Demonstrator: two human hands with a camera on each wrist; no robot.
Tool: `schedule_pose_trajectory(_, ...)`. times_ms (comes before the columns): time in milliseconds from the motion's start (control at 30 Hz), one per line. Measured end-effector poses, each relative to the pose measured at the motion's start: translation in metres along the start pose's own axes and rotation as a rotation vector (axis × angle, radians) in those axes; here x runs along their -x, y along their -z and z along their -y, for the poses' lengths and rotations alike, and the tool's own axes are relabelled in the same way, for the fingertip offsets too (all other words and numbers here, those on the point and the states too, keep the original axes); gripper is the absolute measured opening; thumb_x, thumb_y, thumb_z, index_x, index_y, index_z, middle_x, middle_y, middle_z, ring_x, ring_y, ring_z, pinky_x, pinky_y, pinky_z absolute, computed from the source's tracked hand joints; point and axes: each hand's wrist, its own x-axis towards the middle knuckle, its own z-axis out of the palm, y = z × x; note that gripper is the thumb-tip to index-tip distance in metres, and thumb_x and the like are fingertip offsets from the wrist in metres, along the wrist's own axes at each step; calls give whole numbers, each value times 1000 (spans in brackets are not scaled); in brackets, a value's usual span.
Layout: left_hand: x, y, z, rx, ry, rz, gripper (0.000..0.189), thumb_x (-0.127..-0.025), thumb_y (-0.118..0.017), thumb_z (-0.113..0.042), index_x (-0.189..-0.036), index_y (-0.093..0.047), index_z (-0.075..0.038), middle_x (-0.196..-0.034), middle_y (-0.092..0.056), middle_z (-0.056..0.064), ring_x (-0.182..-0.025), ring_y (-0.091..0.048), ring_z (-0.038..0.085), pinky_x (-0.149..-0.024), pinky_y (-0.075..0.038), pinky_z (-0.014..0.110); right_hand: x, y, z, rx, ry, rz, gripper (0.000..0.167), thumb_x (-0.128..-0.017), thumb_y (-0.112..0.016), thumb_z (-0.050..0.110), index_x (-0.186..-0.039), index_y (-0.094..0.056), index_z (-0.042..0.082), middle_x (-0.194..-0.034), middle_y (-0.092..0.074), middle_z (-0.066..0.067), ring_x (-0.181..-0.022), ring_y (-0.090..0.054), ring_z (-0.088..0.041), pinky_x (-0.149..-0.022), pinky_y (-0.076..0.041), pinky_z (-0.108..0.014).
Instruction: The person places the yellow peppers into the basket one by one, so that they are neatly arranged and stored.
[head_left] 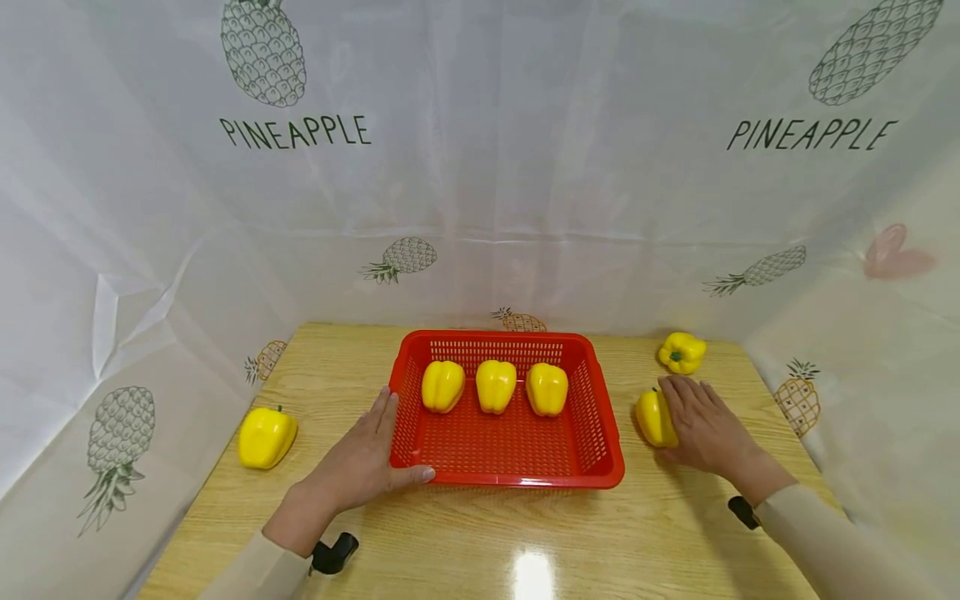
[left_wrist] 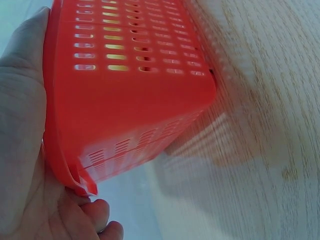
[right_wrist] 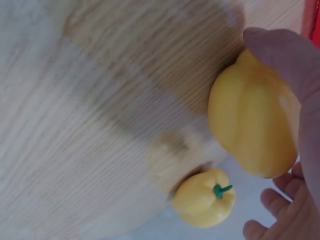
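My left hand point(head_left: 358, 462) rests at the near left corner of a red plastic basket point(head_left: 510, 481), its thumb along the front rim and its straight fingers along the left side. Three yellow bell peppers point(head_left: 496, 387) stand in a row inside, toward the back. To the right of the basket, my right hand point(head_left: 703, 427) grips another yellow bell pepper point(head_left: 654, 419); the right wrist view has the thumb point(right_wrist: 282, 52) over one end of this pepper point(right_wrist: 252, 117) and the fingers at the other. The palm hides part of it.
One yellow bell pepper point(head_left: 682, 353) lies at the back right of the wooden table point(head_left: 480, 533), its green stem facing forward. Another yellow bell pepper point(head_left: 267, 437) is near the left edge. White pineapple-print sheeting point(head_left: 480, 167) surrounds the back and sides.
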Motion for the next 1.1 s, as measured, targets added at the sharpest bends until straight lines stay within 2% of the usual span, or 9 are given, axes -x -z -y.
schedule_pose_trajectory(300,0,0,0,6,2,-1,137,-80,-62,-89,-168,-10,3,-176,-4,24,-158,-24,50,-123,-33,64,-6,3,-1,17,-6,142,116,-69,-97,47,-149,-39,-13,-145,-52,-33,-133,-52,-51,-115,-41,-69)
schedule_pose_trajectory(467,0,0,0,4,-11,-8,136,-81,-62,-88,-167,-10,4,-176,-5,25,-158,-24,49,-123,-33,64,-8,4,0,13,-15,173,114,-71,-97,47,-150,-39,-12,-146,-53,-32,-134,-52,-51,-116,-40,-69)
schedule_pose_trajectory(867,0,-1,1,-8,-17,-12,137,-81,-61,-89,-167,-10,4,-176,-6,25,-158,-25,49,-122,-35,64,-8,0,-2,4,-8,151,107,-68,-98,45,-143,-46,-11,-137,-58,-29,-128,-57,-48,-112,-43,-69)
schedule_pose_trajectory(1100,0,0,1,-3,-16,-10,136,-81,-62,-88,-167,-11,4,-175,-6,26,-158,-25,50,-123,-34,63,-8,-8,-8,61,31,-6,100,-62,-100,41,-129,-48,-12,-114,-61,-28,-105,-62,-47,-100,-54,-63)
